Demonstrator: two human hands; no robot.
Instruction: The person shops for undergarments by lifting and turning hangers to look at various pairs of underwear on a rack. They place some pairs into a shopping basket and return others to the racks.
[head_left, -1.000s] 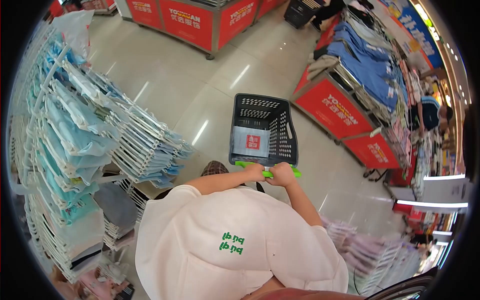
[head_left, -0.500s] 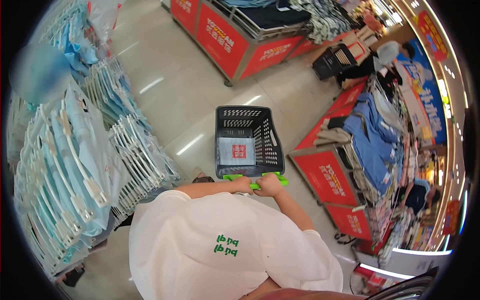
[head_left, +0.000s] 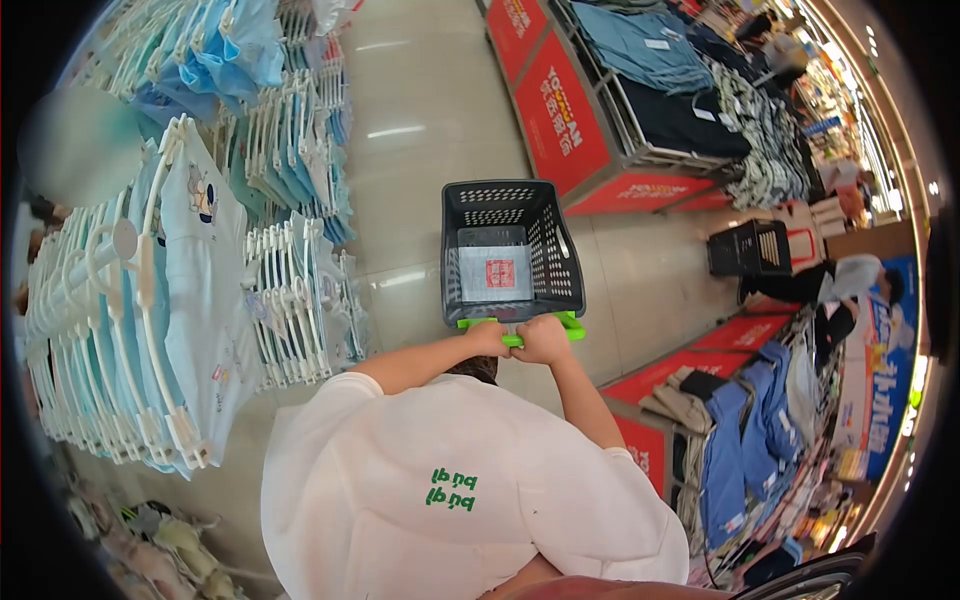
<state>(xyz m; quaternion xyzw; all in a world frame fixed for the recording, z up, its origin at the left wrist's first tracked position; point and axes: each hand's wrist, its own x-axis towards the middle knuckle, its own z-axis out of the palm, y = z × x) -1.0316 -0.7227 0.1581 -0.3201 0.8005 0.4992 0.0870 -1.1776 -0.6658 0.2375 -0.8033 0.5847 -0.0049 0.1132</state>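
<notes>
Both hands grip the green handle [head_left: 570, 328] of a dark grey shopping cart basket [head_left: 460, 300]. My left hand [head_left: 486, 338] wraps round the handle near its left part. Close beside it, my right hand [head_left: 541, 338] is closed round the same bar. The basket has perforated walls. On its floor a pale sheet or label with a red square print [head_left: 500, 273] shows. My arms reach forward from a white shirt with green lettering.
On the left hang rows of light blue children's clothes [head_left: 205, 290] on white hangers. A red-sided bin [head_left: 555, 110] with folded garments stands ahead right. Another red display [head_left: 645, 450] with blue clothes is at right. Beyond it, a person stands near a black cart [head_left: 750, 248]. Tiled floor [head_left: 400, 190] runs ahead.
The cart and I have moved forward and the view has turned left. The red bins sit farther right in view, while the hanging clothes appear closer. Both hands keep hold of the handle.
</notes>
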